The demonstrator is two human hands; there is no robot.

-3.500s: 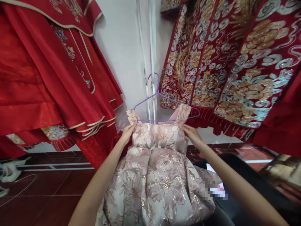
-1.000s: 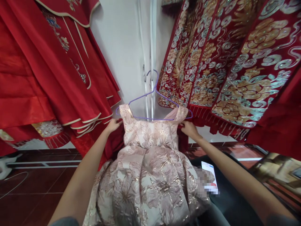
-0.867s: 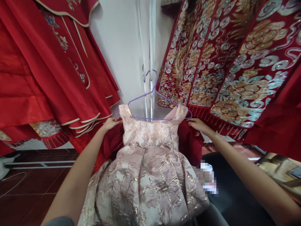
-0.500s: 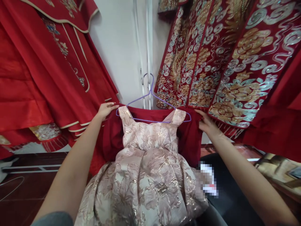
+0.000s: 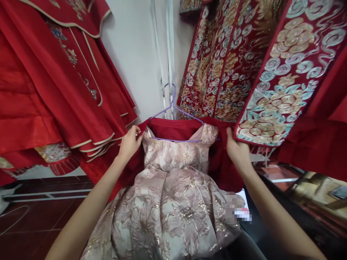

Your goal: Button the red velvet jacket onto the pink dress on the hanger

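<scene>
A pink brocade dress with gold-edged flowers hangs on a purple wire hanger, whose hook is on a white upright. Behind its bodice and at both sides spreads a dark red garment. My left hand is closed on this red garment's edge beside the dress's left strap. On the other side, my right hand grips the red cloth near its upper right corner, though some fingers are hidden behind it. The lower edge of an embroidered red panel lies against that hand.
Red garments with cream piping hang at left, and embroidered red clothing hangs at right. White upright poles stand before the pale wall. A low white rail runs over the dark red tiled floor.
My left hand has moved inward and slightly down, towards the strap. The red cloth now covers the hanger's left end. At right, the embroidered panel has shifted out over my right hand.
</scene>
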